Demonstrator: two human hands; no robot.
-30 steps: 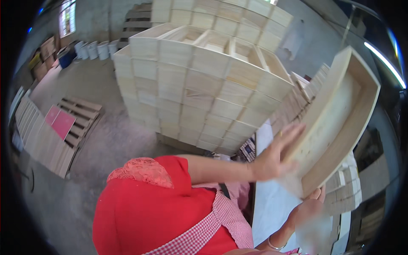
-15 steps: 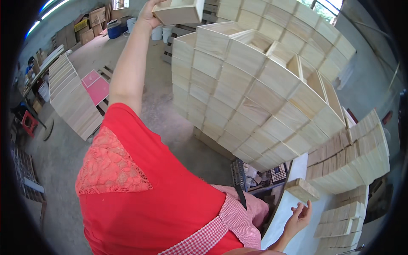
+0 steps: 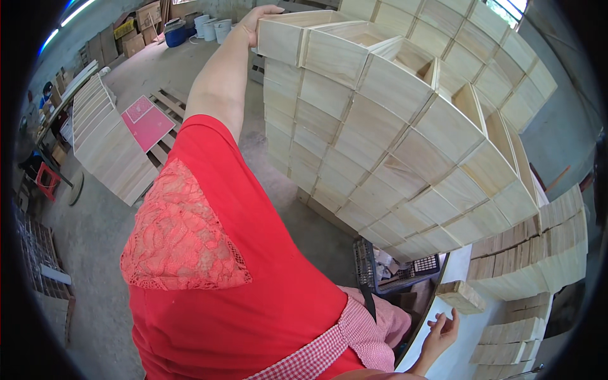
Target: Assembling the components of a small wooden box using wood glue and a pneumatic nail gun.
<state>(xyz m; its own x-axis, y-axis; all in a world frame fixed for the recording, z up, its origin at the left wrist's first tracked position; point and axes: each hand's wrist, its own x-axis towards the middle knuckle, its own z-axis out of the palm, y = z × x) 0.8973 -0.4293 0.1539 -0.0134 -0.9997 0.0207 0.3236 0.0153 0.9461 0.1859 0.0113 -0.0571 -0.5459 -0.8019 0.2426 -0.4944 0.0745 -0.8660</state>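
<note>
At the upper left end of a tall stack of pale wooden boxes (image 3: 392,152), my left arm is stretched far out. My left hand (image 3: 255,25) grips the end of an open-topped wooden box (image 3: 280,43), which rests on the top row. Part of its fingers lie over the box's rim. At the lower right, my right hand (image 3: 441,335) holds nothing, its fingers loosely bent and apart. It hovers by a small wooden block (image 3: 461,297) on a whitish work surface (image 3: 451,273).
Bundles of thin wooden boards (image 3: 532,253) stand at the right. A dark plastic crate (image 3: 365,263) with loose items sits below the stack. More boxes rise behind it. Stacked panels (image 3: 114,139) and a pink board (image 3: 149,126) lie on the left.
My left hand has brought the wooden box down and to the right, from mid-air onto the stack's top left end. My right hand has stayed beside the block.
</note>
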